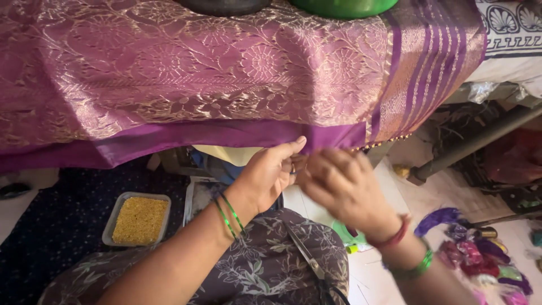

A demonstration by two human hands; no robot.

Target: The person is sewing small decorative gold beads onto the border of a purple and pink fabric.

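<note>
While the purple sari fabric point(226, 79) hangs draped off the tabletop, its plain border is pinched by left hand point(268, 175); right hand point(344, 186) grip blurred, cannot tell. Soft, light, slippery; best held at hem.

The left hand point(271, 172) pinches the plain purple border of the sari point(197, 85), thumb on its lower edge. The right hand point(344, 183), blurred, sits just beside it at the same hem. Scissors point(305, 254) lie on the lap. A tray of yellow beads point(138, 219) sits on the floor, thread bundles point(480, 251) at right.
</note>
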